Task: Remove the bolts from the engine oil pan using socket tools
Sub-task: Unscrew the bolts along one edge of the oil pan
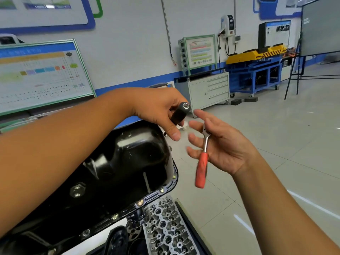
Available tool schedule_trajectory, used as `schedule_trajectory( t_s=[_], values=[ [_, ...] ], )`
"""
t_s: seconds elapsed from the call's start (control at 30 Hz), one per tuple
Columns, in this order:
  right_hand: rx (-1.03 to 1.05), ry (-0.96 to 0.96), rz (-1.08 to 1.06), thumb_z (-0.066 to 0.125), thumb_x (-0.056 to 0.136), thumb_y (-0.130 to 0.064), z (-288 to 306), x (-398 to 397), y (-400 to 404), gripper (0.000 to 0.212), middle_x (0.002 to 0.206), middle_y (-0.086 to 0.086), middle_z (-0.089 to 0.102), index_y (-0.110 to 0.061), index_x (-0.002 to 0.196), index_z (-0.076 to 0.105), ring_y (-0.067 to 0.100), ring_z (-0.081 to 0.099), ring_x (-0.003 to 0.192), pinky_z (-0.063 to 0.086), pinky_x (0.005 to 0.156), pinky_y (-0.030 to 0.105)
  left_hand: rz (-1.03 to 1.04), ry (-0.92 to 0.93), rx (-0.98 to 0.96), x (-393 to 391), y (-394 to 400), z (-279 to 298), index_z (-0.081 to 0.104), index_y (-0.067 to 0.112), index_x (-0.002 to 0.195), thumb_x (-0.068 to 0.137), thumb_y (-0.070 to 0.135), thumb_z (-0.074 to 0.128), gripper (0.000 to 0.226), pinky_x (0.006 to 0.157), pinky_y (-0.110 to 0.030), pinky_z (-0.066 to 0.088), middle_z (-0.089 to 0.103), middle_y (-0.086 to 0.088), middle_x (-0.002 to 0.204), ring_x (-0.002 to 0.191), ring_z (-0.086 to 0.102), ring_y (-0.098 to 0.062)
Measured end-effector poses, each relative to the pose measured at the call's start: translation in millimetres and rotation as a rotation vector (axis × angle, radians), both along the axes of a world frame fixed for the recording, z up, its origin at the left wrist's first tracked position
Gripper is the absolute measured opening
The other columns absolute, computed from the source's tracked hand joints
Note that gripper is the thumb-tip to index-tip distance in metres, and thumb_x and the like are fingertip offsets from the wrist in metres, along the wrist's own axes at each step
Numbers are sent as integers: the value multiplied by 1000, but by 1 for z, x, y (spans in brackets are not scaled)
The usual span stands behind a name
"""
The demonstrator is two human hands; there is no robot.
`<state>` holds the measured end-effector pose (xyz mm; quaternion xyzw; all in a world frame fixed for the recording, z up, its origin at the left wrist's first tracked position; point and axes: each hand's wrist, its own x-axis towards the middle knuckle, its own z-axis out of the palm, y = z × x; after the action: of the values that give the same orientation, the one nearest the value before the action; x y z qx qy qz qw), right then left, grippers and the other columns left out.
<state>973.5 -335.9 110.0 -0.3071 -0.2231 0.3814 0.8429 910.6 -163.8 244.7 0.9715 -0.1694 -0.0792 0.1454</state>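
Bolted black oil pan [128, 162]; dark socket [181, 112], red-handled ratchet [202, 162].

at nine o'clock a green-framed diagram board [42, 74] leans against the white wall. at one o'clock stands a grey drawer cabinet [207, 90] on castors, with a smaller display panel [200, 50] on top of it. right of that, at two o'clock, a blue wheeled cart [257, 78] carries yellow equipment [257, 52]. a dark screen on a stand [321, 26] fills the upper right corner. at six o'clock lies what looks like a cylinder head [169, 229].
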Motion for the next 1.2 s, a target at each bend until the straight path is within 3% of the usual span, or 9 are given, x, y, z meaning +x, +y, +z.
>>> schedule_trajectory(
  t_s=[0.07, 0.17, 0.27, 0.4, 0.6, 0.77, 0.9, 1.03, 1.2],
  values=[
    [-322, -230, -100, 49, 107, -19, 10, -5, -6, 8, 89, 11, 65, -13, 109, 54, 12, 37, 42, 32, 42, 18, -14, 5, 13, 1, -2, 0, 65, 38, 68, 66, 37, 93, 28, 73, -24, 52, 68, 10, 75, 84, 71, -18],
    [-574, -324, -234, 55, 103, -12, 23, -8, -17, 10, 84, 13, 49, -11, 95, 49, 10, 25, 45, 16, 43, 18, -19, 93, -9, -1, -1, 1, 75, 30, 81, 72, 30, 91, 18, 74, -20, 53, 73, 5, 81, 80, 70, -13],
    [-478, -411, -317, 63, 97, -4, 34, -15, -28, 11, 76, 11, 48, -6, 90, 55, 12, 37, 46, 31, 40, 23, -18, 143, -20, -2, 0, 1, 76, 6, 95, 80, 16, 86, 21, 73, -17, 53, 74, 2, 79, 74, 69, -8],
    [-365, -522, -320, 65, 98, -12, 47, -29, -36, 12, 73, 17, 65, -6, 105, 72, 17, 57, 50, 58, 51, 35, -17, 120, -3, 0, 0, 0, 77, 6, 97, 79, 18, 87, 23, 71, -22, 55, 74, -8, 80, 72, 68, -11],
    [-173, -385, -259, 59, 99, -12, 59, -40, -37, 7, 69, 17, 59, -9, 95, 54, 14, 37, 43, 27, 39, 19, -4, 121, -2, 1, 0, 0, 78, 14, 95, 79, 26, 87, 22, 76, -26, 56, 73, -13, 84, 77, 68, -20],
    [-85, -380, -211, 49, 93, 4, 62, -41, -38, 14, 68, 11, 53, -3, 97, 61, 17, 41, 44, 28, 40, 21, -2, 125, 14, 0, -1, 2, 78, 13, 94, 79, 25, 86, 21, 78, -23, 57, 75, -6, 84, 79, 71, -18],
    [-70, -416, -241, 51, 94, 4, 61, -44, -34, 16, 75, 16, 55, 3, 102, 64, 16, 46, 42, 28, 34, 18, -16, 113, 38, -1, -5, 2, 78, 16, 93, 77, 29, 86, 23, 83, -41, 58, 74, -16, 87, 84, 69, -36],
    [-51, -394, -210, 50, 94, 4, 61, -47, -30, 15, 80, 20, 54, 5, 102, 63, 15, 45, 40, 22, 34, 16, -17, 148, 36, -3, -7, 1, 76, 24, 86, 74, 30, 85, 16, 69, -19, 53, 72, 5, 75, 70, 68, -11],
    [-40, -388, -176, 51, 93, 4, 58, -46, -30, 18, 72, 17, 54, 7, 106, 63, 14, 44, 39, 23, 33, 15, -28, 129, 63, 0, -7, 0, 74, 18, 88, 80, 20, 85, 14, 76, -24, 55, 73, -1, 80, 76, 70, -18]
  ],
)
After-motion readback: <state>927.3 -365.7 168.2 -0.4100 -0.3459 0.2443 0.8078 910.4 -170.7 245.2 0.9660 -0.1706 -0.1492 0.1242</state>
